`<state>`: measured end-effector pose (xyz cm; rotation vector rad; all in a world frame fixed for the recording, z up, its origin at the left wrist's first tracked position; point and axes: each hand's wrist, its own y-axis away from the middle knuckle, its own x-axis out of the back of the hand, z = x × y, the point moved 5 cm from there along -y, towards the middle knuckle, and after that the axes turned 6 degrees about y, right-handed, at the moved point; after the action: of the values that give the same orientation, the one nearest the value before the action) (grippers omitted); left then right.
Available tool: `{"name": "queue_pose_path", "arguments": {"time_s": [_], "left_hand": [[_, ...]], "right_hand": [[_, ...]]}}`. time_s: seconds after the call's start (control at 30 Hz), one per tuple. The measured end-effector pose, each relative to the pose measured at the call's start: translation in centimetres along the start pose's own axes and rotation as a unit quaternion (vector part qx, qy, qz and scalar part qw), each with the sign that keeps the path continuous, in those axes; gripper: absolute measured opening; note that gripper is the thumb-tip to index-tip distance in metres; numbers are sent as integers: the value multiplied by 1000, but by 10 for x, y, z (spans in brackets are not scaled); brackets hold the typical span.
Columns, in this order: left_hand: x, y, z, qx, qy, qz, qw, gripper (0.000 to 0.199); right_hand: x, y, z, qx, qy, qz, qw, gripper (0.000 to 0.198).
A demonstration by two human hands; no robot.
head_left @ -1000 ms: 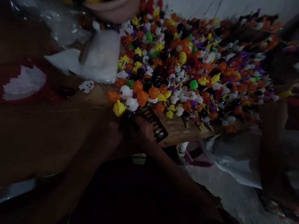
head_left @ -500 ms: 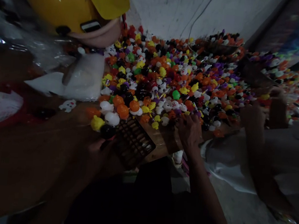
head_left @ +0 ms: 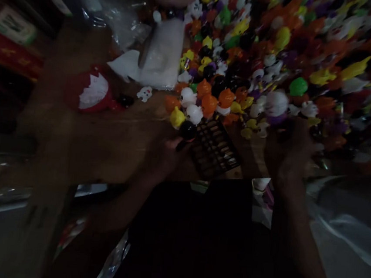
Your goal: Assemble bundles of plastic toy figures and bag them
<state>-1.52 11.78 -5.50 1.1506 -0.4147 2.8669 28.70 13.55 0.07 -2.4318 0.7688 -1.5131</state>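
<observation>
My left hand (head_left: 166, 154) is closed at the left edge of a dark slotted tray (head_left: 217, 151), just below a black round toy (head_left: 188, 130); deep shadow hides part of its grip. Small orange, white and yellow toys (head_left: 209, 105) cluster at the tray's far left corner. To the right of the tray, my right hand (head_left: 291, 151) is dark and blurred. Its fingers look closed on the lower part of a white and purple toy (head_left: 276, 106), raised at the near edge of the toy pile (head_left: 325, 78).
Left of the pile lie a white plastic bag (head_left: 163, 54), a flat white dog-faced piece (head_left: 144, 93) and a red container (head_left: 93, 91) on the wooden table (head_left: 113, 141). Clear plastic wrap (head_left: 108, 13) lies behind. Part of another person shows at the top.
The view has swung left and down, so the table's left end shows. My right hand has come up with a white and purple toy. My left hand stays by the tray.
</observation>
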Motion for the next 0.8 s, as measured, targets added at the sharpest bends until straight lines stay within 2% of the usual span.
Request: {"name": "queue_pose_path", "arguments": {"time_s": [0.1, 0.17, 0.27, 0.37, 0.47, 0.57, 0.7, 0.8], "left_hand": [[-3, -1, -4, -33, 49, 21, 998, 18], [-2, -1, -2, -53, 72, 23, 996, 16], [0, -1, 1, -64, 83, 22, 994, 14], [1, 0, 2, -73, 79, 36, 994, 15], [-2, -1, 1, -64, 71, 32, 995, 16], [-2, -1, 1, -38, 54, 29, 997, 13], [1, -2, 6, -7, 34, 18, 999, 15], [2, -5, 9, -5, 28, 4, 1000, 13]], "right_hand": [[-24, 44, -49, 85, -145, -98, 981, 26], [-40, 62, -70, 106, -223, -131, 960, 28], [-63, 68, -82, 67, -319, -157, 932, 28], [-76, 64, -87, 35, -365, -165, 916, 28], [-79, 62, -89, 29, -365, -161, 916, 28], [-76, 63, -89, 47, -334, -150, 929, 31], [-72, 66, -92, 108, -244, -120, 956, 32], [-73, 68, -96, 151, -213, -113, 959, 27]]}}
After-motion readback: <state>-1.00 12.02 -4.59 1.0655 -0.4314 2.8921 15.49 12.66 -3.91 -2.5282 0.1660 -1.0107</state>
